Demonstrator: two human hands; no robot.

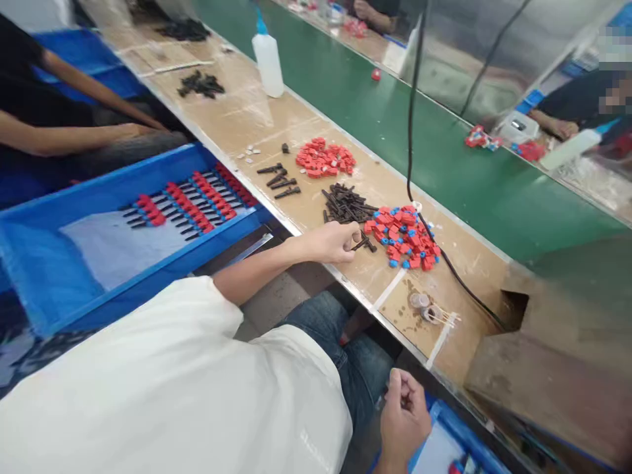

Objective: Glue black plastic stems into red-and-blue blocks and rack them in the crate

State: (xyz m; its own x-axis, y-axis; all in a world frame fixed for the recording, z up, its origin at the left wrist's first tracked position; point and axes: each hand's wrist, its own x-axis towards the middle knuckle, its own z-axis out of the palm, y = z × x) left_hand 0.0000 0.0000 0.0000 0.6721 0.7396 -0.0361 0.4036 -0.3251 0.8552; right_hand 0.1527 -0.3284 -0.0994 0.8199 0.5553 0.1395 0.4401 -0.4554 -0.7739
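Observation:
My left hand (pixel 332 242) is over the worktable, its thumb and forefinger pinched together at one end of a thin black plastic part (pixel 364 243). Just beyond it lies a heap of black stick-like parts (pixel 348 204). To the right of that heap is a pile of red and blue plastic pieces (pixel 405 237). Lower down, in front of the table edge, my right hand (pixel 405 415) is curled closed; what its fingers hold, if anything, is hidden.
A blue tray (pixel 29 263) on the left holds rows of red, blue and black assemblies. Red pieces (pixel 324 158), a white bottle (pixel 268 62), small cups (pixel 430 313) with sticks and a hanging black cable (pixel 411 131) are around the worktable (pixel 276 131). A co-worker's arm (pixel 64 135) rests at left.

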